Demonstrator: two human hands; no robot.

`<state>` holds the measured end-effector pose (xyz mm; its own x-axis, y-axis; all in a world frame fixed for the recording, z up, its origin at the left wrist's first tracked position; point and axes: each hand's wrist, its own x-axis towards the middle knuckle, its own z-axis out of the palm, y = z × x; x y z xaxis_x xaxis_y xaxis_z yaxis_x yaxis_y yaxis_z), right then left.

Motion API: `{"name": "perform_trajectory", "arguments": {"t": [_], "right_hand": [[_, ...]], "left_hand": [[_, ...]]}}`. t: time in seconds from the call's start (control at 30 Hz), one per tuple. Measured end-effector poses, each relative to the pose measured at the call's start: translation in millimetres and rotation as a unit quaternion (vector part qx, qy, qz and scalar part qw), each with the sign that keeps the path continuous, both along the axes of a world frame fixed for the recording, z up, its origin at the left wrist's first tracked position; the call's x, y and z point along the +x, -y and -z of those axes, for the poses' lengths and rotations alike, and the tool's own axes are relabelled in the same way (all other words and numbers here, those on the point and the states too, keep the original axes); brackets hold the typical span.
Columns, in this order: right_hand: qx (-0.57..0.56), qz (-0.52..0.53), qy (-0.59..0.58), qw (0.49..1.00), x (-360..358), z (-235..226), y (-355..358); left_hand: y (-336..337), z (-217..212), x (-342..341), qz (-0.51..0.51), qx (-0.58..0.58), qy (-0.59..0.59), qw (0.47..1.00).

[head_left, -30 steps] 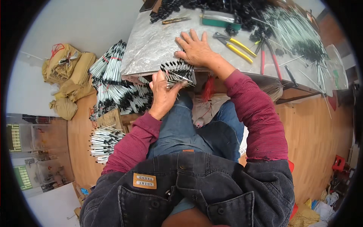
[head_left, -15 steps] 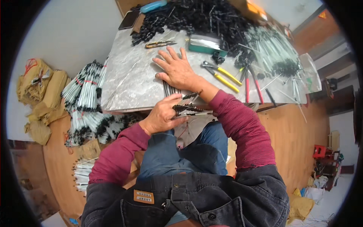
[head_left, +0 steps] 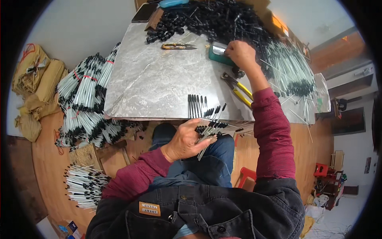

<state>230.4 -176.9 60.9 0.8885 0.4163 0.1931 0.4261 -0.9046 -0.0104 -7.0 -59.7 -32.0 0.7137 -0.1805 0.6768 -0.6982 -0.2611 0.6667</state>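
A loose bundle of thin, pale metallic rods with glossy black tips (head_left: 215,124) is held just off the front edge of the grey marbled table (head_left: 147,83), its rods fanned at uneven angles. It is gripped by the left hand (head_left: 185,140), with the fingers curled and the thumb laid along the rods. Beside it, a short row of similar black-tipped rods (head_left: 193,104) is laid side by side over the table's front edge.

Change noted: half a second ago the right hand (head_left: 242,53) was spread flat near the table's front edge, partly covering the row. It has since been lifted to the back of the table, where its bent fingers are placed at a small green box with a pale, shiny top (head_left: 220,58); whether anything is pinched there cannot be told. The row has been left uncovered and unpressed. It is judged that the sorting of rods has been paused on that side, the bundle being supported by the left hand alone.

Materials: the table's surface is smooth, hard-looking and pale-veined. At its back, small, knobbly black plastic-looking pieces (head_left: 217,20) are heaped; at its right, a sheaf of slender, translucent-looking whitish rods (head_left: 286,65) is spread. Yellow-handled metal cutters (head_left: 241,91) are set right of its centre. Left of the table, black-ended white bundles bound with red ties (head_left: 84,89) are stacked.
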Motion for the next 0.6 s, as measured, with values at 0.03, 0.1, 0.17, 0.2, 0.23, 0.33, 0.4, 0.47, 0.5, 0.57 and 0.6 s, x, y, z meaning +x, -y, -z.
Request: {"name": "perform_trajectory", "arguments": {"t": [0.03,0.1,0.17,0.2,0.23,0.33,0.4,0.47,0.5,0.57,0.6], "right_hand": [[-0.001,0.0,-0.002,1.0,0,-1,1],[-0.034,0.002,-0.01,0.999,-1,-2,3],[-0.049,0.003,-0.013,0.999,-4,-4,6],[-0.029,0.017,-0.018,0.999,-6,-5,8],[-0.009,0.03,-0.023,0.999,-8,-5,9],[0.027,0.047,-0.003,0.999,-10,-4,14],[0.057,0.051,0.046,0.996,-11,-3,16],[0.107,0.0,0.091,0.99,-12,-2,22],[0.157,-0.052,0.134,0.977,-17,-2,24],[0.205,-0.103,0.171,0.958,-24,-3,26],[0.206,-0.115,0.171,0.957,-26,-5,24]], "left_hand": [[3,1,-2,0.001,-0.009,-0.003,1.0],[6,3,-6,-0.006,0.002,-0.001,1.0],[9,4,-10,-0.023,0.025,0.006,0.999],[11,5,-13,-0.023,0.025,0.006,0.999],[14,5,-15,-0.017,0.023,-0.004,1.0],[20,8,-20,-0.003,0.02,-0.025,0.999],[24,17,-20,0.0,0.032,0.004,0.999],[26,23,-18,0.003,0.038,0.016,0.999],[27,25,-17,-0.001,0.037,0.022,0.999],[28,26,-13,-0.009,0.036,0.034,0.999],[28,25,-12,-0.008,0.035,0.031,0.999]]}}
